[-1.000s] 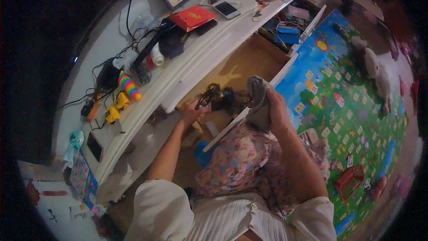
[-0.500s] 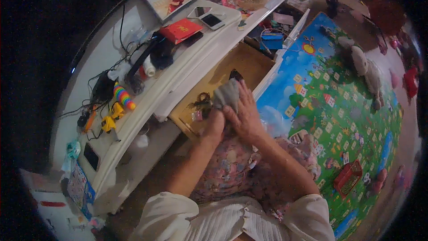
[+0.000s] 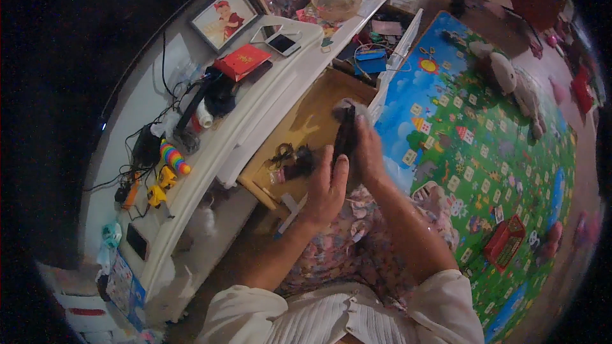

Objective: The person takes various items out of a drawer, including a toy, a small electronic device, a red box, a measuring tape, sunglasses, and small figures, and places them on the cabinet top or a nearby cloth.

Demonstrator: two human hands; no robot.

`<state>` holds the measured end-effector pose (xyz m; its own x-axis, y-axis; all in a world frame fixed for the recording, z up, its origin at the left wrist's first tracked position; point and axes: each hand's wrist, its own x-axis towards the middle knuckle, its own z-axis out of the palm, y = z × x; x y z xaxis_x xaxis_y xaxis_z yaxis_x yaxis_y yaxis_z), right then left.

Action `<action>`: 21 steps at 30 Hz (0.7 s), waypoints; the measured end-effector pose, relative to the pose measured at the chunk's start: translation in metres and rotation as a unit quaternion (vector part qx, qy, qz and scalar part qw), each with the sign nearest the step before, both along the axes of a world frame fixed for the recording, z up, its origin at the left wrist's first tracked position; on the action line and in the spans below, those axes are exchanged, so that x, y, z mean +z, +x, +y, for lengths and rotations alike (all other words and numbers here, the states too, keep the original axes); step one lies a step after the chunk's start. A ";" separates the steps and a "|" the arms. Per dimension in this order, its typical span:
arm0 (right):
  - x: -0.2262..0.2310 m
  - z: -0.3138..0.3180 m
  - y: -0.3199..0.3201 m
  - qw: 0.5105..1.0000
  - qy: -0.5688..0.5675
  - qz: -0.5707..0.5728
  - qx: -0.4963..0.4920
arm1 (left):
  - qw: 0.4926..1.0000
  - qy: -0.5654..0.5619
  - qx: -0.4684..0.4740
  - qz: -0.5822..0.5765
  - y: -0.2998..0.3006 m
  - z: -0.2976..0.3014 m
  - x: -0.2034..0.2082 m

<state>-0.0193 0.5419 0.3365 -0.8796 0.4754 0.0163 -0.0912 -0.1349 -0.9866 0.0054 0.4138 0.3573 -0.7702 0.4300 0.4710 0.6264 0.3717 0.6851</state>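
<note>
Over an open wooden drawer (image 3: 306,118), my two hands are close together with a long black object (image 3: 346,135) between them; its kind is unclear. My left hand (image 3: 326,188) is closed at the object's lower end, thumb and fingers pointing up along it. My right hand (image 3: 370,156) is closed along its right side. A grey cloth (image 3: 349,106) is bunched behind the object's top, against my right fingers, which partly hide it. Inside the drawer, left of my left hand, lie a brown ring-like coil (image 3: 282,151) and a dark bundle with a pinkish piece (image 3: 292,171).
A white cabinet top (image 3: 299,73) carries a framed picture (image 3: 224,18), phones (image 3: 282,44), a red packet (image 3: 243,62), tangled cables and a rainbow toy (image 3: 174,156). Another open drawer holds a blue box (image 3: 371,62). A patterned play mat (image 3: 472,146) bears a plush toy (image 3: 515,83) and red basket (image 3: 505,242).
The black object has come up between my hands, where the grey cloth was in front before. The cloth is now behind its top. My left hand has moved slightly right and down.
</note>
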 end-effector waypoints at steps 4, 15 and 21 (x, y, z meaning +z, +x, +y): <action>0.017 -0.037 0.023 0.990 -0.023 -0.004 0.136 | 0.988 0.089 0.069 -0.105 -0.021 0.010 0.013; 0.026 -0.013 0.019 0.907 -0.377 0.063 0.179 | 0.997 0.000 0.030 0.073 -0.027 0.000 0.028; 0.036 -0.006 0.024 0.921 -0.353 0.027 0.161 | 0.856 0.281 0.018 -0.434 -0.039 -0.015 0.040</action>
